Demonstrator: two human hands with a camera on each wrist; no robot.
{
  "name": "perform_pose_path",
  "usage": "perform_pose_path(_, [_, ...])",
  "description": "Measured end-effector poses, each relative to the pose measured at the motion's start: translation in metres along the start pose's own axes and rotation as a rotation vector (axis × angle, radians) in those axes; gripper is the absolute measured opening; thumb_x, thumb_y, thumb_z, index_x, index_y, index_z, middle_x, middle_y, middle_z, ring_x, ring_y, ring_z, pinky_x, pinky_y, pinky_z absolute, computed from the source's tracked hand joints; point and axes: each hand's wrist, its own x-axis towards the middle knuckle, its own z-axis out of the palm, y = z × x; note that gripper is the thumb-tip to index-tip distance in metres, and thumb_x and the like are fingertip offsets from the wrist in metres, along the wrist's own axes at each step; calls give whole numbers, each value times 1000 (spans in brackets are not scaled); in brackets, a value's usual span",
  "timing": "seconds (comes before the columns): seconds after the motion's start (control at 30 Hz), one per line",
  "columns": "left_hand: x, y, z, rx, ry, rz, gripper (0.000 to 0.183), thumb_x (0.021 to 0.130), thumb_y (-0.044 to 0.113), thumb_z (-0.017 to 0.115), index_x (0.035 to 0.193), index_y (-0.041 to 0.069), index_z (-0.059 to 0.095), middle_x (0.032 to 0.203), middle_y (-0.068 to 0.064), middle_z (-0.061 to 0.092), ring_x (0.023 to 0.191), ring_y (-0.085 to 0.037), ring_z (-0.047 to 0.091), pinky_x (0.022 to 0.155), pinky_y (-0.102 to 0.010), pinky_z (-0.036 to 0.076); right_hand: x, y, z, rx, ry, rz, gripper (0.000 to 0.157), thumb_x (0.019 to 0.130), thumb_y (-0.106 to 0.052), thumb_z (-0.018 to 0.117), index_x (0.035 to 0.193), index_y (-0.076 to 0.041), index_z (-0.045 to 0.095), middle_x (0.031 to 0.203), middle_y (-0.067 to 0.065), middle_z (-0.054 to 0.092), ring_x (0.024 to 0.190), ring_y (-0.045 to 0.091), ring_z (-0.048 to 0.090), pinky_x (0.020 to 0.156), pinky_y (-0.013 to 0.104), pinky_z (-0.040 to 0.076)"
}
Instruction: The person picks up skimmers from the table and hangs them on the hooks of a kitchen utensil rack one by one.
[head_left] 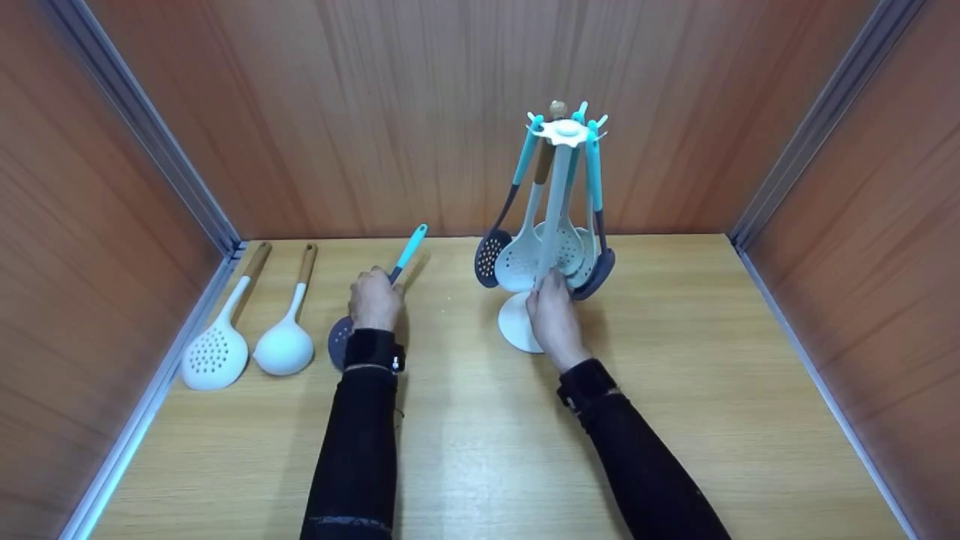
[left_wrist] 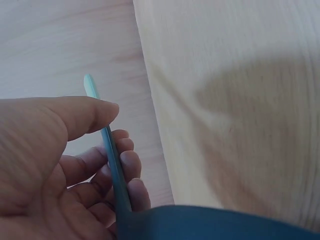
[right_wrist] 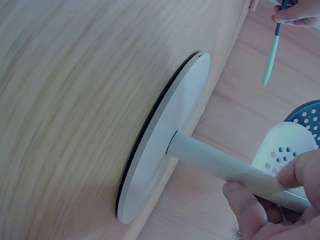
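My left hand [head_left: 375, 300] pinches a dark skimmer [head_left: 339, 343] with a turquoise handle end. In the left wrist view the thumb presses the skimmer's shaft [left_wrist: 116, 165] against the curled fingers. My right hand [head_left: 556, 319] grips the white pole [right_wrist: 220, 162] of a utensil stand [head_left: 517, 322] low down, above its round base. From the stand's top hang several utensils, among them a dark perforated skimmer [head_left: 489, 262], a pale slotted spoon [head_left: 517, 262] and a dark ladle [head_left: 596, 274]. The right hand and the pole partly hide those at the back.
At the left on the wooden table [head_left: 465, 435] lie a white skimmer [head_left: 216, 356] and a white ladle [head_left: 283, 349], both with wooden handles. Wood-grain panels [head_left: 405, 112] enclose the back and both sides, with grey metal strips along the corners.
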Motion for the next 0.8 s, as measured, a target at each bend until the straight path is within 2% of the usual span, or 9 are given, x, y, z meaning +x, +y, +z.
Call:
perform_pose_path(0.13, [0, 2, -2, -9, 6, 0, 28, 115, 15, 67, 128, -10, 71, 129, -34, 76, 127, -55, 76, 105, -70, 65, -1, 1, 1, -26, 34, -33, 31, 112, -1, 67, 138, 16, 60, 131, 33, 72, 128, 49, 77, 108, 59, 68])
perform_pose_path(0.27, [1, 3, -2, -15, 16, 11, 26, 116, 11, 65, 130, -10, 71, 130, -34, 76, 127, -55, 76, 106, -68, 65, -1, 1, 1, -28, 39, -30, 31, 112, -2, 66, 138, 15, 60, 130, 32, 72, 126, 48, 78, 106, 58, 69])
perform_pose_path(0.57, [1, 8, -6, -17, 37, 28, 27, 117, 9, 62, 136, -7, 72, 131, -33, 77, 125, -54, 77, 105, -69, 66, -1, 1, 1, -13, 33, -18, 31, 113, -1, 67, 138, 14, 60, 130, 32, 72, 124, 48, 79, 105, 58, 69])
perform_pose_path(0.8, [-1, 13, -10, -21, 81, 62, 25, 116, 9, 64, 136, -5, 72, 131, -32, 77, 124, -56, 77, 102, -71, 65, -1, 1, 1, -5, 21, -7, 35, 113, -2, 67, 143, 14, 58, 135, 33, 72, 130, 49, 78, 110, 58, 68])
